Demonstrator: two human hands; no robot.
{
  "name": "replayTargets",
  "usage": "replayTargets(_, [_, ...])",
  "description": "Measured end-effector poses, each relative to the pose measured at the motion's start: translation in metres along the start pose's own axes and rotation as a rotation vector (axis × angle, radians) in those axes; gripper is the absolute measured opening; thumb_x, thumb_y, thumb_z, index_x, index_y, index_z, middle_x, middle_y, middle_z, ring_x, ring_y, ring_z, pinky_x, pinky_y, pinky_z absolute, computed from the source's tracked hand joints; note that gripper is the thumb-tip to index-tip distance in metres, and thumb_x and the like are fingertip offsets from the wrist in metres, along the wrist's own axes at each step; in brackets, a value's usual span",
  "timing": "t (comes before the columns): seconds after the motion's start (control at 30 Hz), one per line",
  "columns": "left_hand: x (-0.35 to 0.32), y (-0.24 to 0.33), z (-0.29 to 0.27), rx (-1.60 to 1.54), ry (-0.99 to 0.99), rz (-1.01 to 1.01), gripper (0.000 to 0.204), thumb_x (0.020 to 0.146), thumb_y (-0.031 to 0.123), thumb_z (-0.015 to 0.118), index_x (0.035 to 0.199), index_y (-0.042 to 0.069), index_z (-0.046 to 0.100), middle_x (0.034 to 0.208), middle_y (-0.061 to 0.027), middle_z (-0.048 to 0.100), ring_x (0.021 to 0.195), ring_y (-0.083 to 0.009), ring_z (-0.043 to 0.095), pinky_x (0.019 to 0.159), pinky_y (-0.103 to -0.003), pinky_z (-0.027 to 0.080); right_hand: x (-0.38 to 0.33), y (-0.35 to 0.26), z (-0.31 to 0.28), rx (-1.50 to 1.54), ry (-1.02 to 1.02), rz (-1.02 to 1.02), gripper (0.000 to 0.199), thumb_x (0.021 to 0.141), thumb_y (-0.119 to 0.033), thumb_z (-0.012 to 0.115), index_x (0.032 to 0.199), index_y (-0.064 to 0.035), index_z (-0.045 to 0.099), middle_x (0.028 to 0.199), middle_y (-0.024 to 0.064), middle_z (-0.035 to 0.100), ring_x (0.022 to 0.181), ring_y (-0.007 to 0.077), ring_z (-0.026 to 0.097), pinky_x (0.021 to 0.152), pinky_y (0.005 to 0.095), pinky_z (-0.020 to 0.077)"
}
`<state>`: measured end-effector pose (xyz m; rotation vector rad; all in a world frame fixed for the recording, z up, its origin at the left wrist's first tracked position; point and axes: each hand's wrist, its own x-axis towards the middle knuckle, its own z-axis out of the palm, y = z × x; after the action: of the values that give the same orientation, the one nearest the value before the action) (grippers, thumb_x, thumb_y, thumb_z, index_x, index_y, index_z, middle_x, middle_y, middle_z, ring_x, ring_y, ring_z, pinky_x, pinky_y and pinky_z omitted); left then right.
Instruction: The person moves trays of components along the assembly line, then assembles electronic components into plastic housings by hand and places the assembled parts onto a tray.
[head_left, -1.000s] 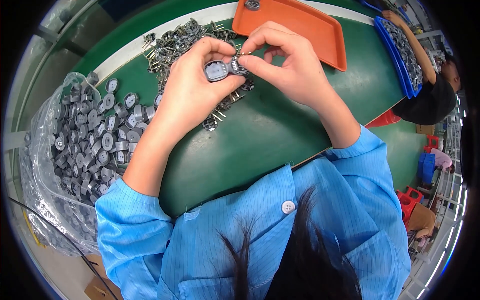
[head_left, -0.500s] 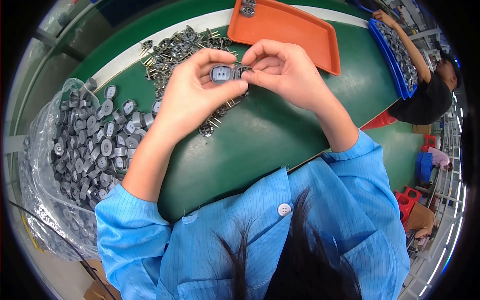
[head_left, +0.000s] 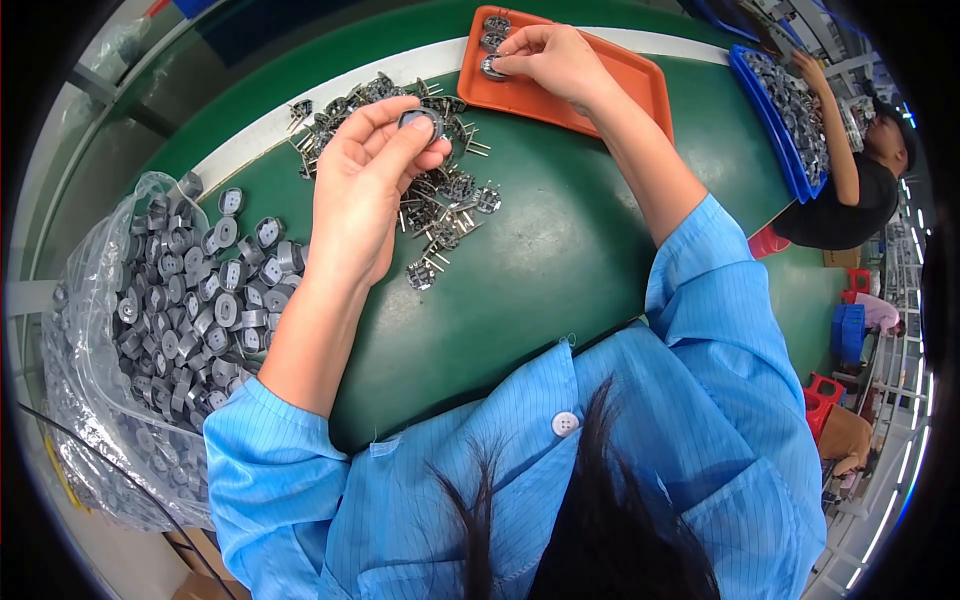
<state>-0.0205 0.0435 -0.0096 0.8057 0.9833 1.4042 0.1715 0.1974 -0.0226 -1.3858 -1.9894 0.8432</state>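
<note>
Grey part [head_left: 490, 68] (in right hand [head_left: 558, 64])

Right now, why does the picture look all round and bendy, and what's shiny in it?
In the head view, the fisheye lens curves straight edges, like the white strip, and leaves the corners black; in the head view, the clear plastic bag glints and the green table has a pale sheen; in the head view, the left hand and right hand look fairly clear.
</note>
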Motion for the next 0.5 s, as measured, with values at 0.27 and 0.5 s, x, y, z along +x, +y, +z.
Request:
replayTargets(0.27, [0.001,0.004,-0.003,0.007,-0.039,0.043,0.030,0.088,0.010,0.062,0.113,-0.004,0.053,0.091,-0.0072,0.063,0.081,-0.0129,0.062,0.074,-0.023,0.050,0.015,0.004,0.009,-0.165,0.198,-0.054,0.029,0.071,-0.021,0.079,0.087,-0.0016,0.064,0.070,0.0005,0.062,0.067,0.0076,0.057,0.064,0.0231,0.0454])
replayTargets(0.5, [0.001,0.006,-0.002,0.000,-0.036,0.028,0.028,0.088,0.010,0.062,0.112,-0.003,0.054,0.091,-0.0067,0.062,0.079,-0.0120,0.062,0.071,-0.022,0.049,0.009,0.000,0.006,-0.259,0.106,-0.086,0.030,0.071,-0.025,0.078,0.091,-0.0050,0.068,0.067,-0.0007,0.059,0.065,0.0082,0.055,0.064,0.0253,0.0463])
